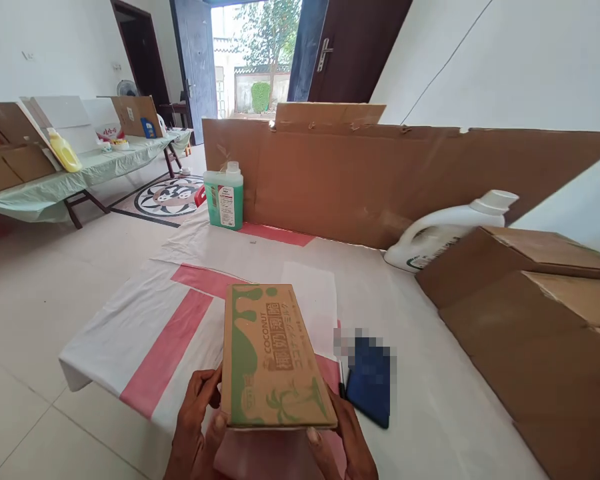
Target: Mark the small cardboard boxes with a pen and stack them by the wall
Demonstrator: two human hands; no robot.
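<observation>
Between my two hands is a brown cardboard box (275,353) with green print, a palm tree and the word COCONUT on its face. My left hand (197,417) grips its near left side, thumb at the lower corner. On the near right side my right hand (343,430) closes on the box, its thumb at the bottom edge. Some fingertips are hidden by the box. Just right of the box lie a dark blue flat item (373,383), partly blurred out, and a black pen-like stick (342,383).
A white cloth with red stripes (155,360) covers the table. Toward the back stands a jug of green liquid (225,200) before an upright cardboard panel (320,177). At right are a white jug (445,223) and cardboard boxes (545,360). Another table (130,160) stands left.
</observation>
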